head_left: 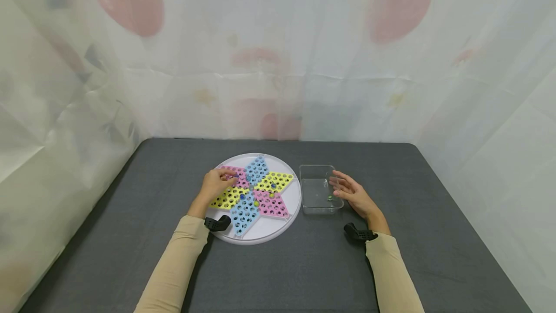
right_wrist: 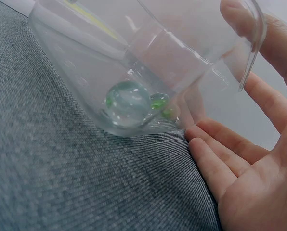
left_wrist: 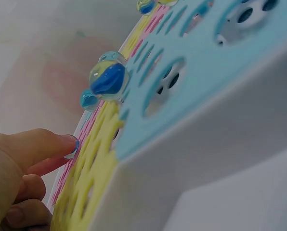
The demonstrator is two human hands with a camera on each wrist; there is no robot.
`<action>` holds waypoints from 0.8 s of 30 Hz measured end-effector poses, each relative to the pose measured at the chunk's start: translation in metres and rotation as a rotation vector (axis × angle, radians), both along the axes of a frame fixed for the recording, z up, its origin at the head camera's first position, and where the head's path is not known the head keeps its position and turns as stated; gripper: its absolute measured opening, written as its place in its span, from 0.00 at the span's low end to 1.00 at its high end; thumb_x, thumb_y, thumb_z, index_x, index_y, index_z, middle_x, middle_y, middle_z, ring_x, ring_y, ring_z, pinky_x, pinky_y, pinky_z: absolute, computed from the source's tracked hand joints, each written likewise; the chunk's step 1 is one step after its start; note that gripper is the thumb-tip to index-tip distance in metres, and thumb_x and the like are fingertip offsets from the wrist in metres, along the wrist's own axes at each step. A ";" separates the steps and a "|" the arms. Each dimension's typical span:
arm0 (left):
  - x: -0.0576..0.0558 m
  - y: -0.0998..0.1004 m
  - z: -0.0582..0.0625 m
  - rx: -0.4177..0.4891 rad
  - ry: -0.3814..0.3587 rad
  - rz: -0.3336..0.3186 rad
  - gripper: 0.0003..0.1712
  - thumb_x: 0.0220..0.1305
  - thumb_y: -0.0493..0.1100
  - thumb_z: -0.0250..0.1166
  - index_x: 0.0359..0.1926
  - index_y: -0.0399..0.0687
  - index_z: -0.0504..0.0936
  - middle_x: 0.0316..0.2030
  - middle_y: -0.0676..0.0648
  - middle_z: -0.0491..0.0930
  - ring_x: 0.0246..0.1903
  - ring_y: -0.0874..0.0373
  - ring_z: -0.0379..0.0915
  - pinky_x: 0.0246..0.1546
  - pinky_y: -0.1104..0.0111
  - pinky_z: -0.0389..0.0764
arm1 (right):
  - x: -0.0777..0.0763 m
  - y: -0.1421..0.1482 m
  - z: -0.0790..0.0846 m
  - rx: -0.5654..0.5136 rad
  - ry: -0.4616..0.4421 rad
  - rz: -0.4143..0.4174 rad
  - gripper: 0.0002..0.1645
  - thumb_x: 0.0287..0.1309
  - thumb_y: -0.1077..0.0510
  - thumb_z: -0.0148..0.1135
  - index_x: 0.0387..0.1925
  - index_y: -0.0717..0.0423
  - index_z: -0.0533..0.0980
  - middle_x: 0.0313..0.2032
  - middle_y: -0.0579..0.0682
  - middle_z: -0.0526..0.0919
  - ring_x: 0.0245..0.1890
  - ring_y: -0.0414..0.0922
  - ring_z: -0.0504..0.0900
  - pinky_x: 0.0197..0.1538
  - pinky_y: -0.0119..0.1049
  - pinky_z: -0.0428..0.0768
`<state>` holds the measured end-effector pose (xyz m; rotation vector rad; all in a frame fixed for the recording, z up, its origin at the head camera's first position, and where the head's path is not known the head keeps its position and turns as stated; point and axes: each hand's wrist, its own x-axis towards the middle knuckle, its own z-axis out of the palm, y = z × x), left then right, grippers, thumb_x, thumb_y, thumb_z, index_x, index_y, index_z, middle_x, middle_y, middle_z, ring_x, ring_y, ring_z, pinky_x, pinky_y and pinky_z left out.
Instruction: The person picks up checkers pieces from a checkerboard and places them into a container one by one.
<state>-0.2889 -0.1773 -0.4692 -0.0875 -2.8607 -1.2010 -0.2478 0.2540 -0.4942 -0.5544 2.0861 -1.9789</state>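
My left hand (head_left: 215,183) is over the upper left of a round white Chinese checkers board (head_left: 269,231). Thumb and index finger pinch a blue-tinted glass marble (left_wrist: 73,149) at the board's pink section, the fingers covering part of it. Several marbles sit around the middle of the board, among them a blue-and-yellow swirled marble (left_wrist: 108,80). My right hand (head_left: 354,197) is at the right side of a clear plastic box (head_left: 315,209), its fingers loosely extended along the wall and rim. Inside the box, a clear marble with green (right_wrist: 128,104) lies with other green marbles.
A dark grey cloth (head_left: 278,274) covers the table. The board and the box stand side by side, with a narrow gap between them. Behind the table hangs a pale printed curtain (head_left: 330,105), and similar sheeting flanks both sides.
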 end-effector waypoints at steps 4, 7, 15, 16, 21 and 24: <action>0.000 -0.001 -0.001 -0.020 0.013 -0.005 0.17 0.60 0.43 0.67 0.48 0.38 0.84 0.32 0.41 0.79 0.31 0.57 0.69 0.31 0.71 0.66 | 0.000 0.000 0.000 -0.002 -0.004 0.002 0.45 0.64 0.60 0.59 0.73 0.66 0.46 0.69 0.75 0.52 0.61 0.26 0.70 0.57 0.18 0.72; 0.000 -0.001 -0.001 -0.022 0.012 -0.005 0.17 0.60 0.44 0.67 0.48 0.38 0.84 0.35 0.39 0.81 0.34 0.55 0.70 0.32 0.70 0.66 | 0.000 0.000 0.001 -0.003 -0.007 0.003 0.45 0.64 0.61 0.59 0.73 0.66 0.46 0.69 0.75 0.52 0.61 0.27 0.70 0.57 0.18 0.72; -0.001 -0.001 -0.002 -0.020 0.001 0.003 0.18 0.60 0.43 0.67 0.49 0.38 0.84 0.32 0.42 0.77 0.32 0.56 0.67 0.31 0.70 0.65 | 0.000 0.000 0.000 0.007 -0.003 0.001 0.44 0.64 0.61 0.58 0.74 0.65 0.47 0.69 0.75 0.52 0.62 0.29 0.71 0.57 0.18 0.72; -0.001 -0.001 -0.002 -0.019 0.001 0.004 0.18 0.60 0.43 0.67 0.48 0.38 0.84 0.32 0.42 0.77 0.32 0.56 0.67 0.31 0.70 0.65 | 0.000 0.000 0.000 0.007 -0.005 0.001 0.44 0.64 0.61 0.58 0.74 0.64 0.47 0.69 0.75 0.52 0.62 0.29 0.71 0.57 0.18 0.72; 0.000 0.000 -0.001 -0.020 0.001 0.009 0.17 0.61 0.43 0.66 0.48 0.38 0.84 0.35 0.40 0.80 0.32 0.56 0.68 0.31 0.70 0.66 | -0.001 0.001 -0.001 0.005 -0.004 0.003 0.44 0.64 0.61 0.58 0.74 0.64 0.47 0.69 0.75 0.52 0.61 0.29 0.71 0.57 0.18 0.72; 0.001 0.000 0.001 -0.023 -0.006 0.009 0.18 0.62 0.44 0.66 0.49 0.38 0.84 0.38 0.38 0.80 0.36 0.53 0.71 0.34 0.68 0.67 | 0.000 0.001 0.000 0.000 0.001 0.007 0.44 0.64 0.61 0.58 0.74 0.65 0.47 0.69 0.75 0.52 0.61 0.28 0.71 0.57 0.18 0.72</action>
